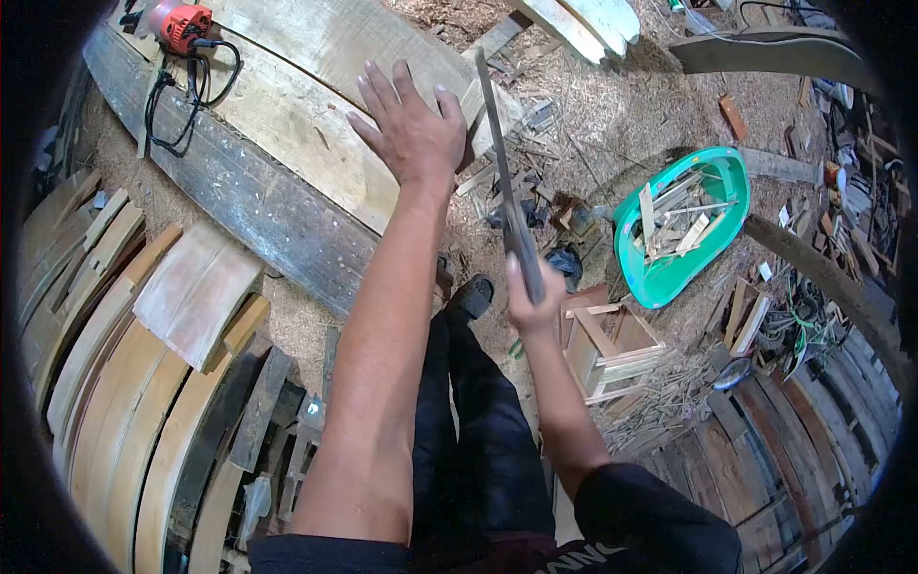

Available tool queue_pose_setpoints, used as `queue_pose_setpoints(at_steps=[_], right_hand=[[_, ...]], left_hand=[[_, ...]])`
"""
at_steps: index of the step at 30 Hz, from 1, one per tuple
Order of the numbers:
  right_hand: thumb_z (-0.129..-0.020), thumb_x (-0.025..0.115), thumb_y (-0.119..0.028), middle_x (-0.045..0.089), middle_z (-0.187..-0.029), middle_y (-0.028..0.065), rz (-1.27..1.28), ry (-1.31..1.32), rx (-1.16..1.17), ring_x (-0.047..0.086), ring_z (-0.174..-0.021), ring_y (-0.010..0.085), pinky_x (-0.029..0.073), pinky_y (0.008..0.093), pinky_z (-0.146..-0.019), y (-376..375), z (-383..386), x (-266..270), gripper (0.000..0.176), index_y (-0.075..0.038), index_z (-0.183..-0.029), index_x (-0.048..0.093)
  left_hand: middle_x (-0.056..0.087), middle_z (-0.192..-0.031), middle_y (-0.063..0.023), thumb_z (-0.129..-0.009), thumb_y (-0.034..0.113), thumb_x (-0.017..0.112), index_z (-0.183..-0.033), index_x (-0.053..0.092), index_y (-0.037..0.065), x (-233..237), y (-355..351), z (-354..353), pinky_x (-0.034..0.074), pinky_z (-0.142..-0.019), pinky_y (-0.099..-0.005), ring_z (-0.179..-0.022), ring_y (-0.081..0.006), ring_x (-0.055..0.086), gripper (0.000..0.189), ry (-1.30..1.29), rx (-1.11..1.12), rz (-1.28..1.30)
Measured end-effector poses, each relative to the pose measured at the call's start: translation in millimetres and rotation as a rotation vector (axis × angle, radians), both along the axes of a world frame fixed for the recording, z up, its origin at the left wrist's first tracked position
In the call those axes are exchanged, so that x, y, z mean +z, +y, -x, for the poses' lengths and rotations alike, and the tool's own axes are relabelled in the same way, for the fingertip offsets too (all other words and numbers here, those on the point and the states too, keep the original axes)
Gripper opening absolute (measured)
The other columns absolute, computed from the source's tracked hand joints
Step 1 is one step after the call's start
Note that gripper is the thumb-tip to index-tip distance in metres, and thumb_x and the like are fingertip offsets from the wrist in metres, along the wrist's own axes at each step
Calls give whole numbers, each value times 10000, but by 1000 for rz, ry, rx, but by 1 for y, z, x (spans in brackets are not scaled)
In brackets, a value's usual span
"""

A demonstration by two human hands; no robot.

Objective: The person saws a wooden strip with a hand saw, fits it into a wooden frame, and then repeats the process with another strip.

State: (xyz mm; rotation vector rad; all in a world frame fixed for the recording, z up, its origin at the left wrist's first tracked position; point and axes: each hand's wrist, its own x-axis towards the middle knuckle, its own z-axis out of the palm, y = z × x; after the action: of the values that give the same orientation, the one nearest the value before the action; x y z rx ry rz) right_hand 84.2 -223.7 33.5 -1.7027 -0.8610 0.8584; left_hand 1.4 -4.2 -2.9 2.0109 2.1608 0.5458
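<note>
My left hand is stretched forward with fingers spread, resting on or gripping the edge of a small wooden block that stands on a wide plank. My right hand is closed on the handle of a long dark blade, a machete-like tool that points up and away, its edge right next to the wooden block. My legs in dark trousers and one dark shoe show below.
A red power tool with a black cord lies on the plank at the far left. A green tub holds wood scraps at right. A small wooden stool stands near my right hand. Curved boards are stacked at left; shavings cover the ground.
</note>
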Motion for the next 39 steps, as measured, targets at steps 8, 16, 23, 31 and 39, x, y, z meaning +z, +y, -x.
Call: queue_pose_setpoints(at_steps=[8,16,23,31,39], right_hand=[[-899,668,-66,546,-608,-10,14,-49,5,510,-569,52,412,245,-522,-17,0,8,102,8,-830,680],[-911,661,-99,482,-579,-8,69,66,20,425,-531,59,348,262,-486,54,-10,-1,249,-20,-701,552],[-893,675,-100,478,-560,20,115,47,-24,458,-504,86,386,290,-487,-19,1,17,246,-18,-696,554],[-873,690,-119,455,-549,40,131,-56,22,444,-480,110,376,297,-484,-11,3,-1,293,-39,-653,514],[-880,686,-121,459,-555,26,52,-49,-32,444,-505,96,371,285,-491,-13,5,-3,260,-32,-676,551]], left_hand=[[269,-1593,-229,-919,359,510,-1474,395,64,0,-5,0,117,-1181,-637,-1499,-395,207,639,3,-2,12],[270,-1592,-229,-928,362,504,-1481,389,60,2,-1,0,116,-1182,-637,-1502,-395,196,640,4,2,4],[266,-1596,-227,-926,374,507,-1485,385,59,3,6,0,108,-1189,-626,-1509,-382,185,653,13,11,22],[246,-1603,-239,-933,376,498,-1488,378,46,1,0,-1,85,-1192,-623,-1515,-378,170,657,-2,3,26],[243,-1599,-256,-990,373,457,-1467,407,21,6,-8,4,77,-1179,-649,-1515,-387,166,595,-219,-95,41]])
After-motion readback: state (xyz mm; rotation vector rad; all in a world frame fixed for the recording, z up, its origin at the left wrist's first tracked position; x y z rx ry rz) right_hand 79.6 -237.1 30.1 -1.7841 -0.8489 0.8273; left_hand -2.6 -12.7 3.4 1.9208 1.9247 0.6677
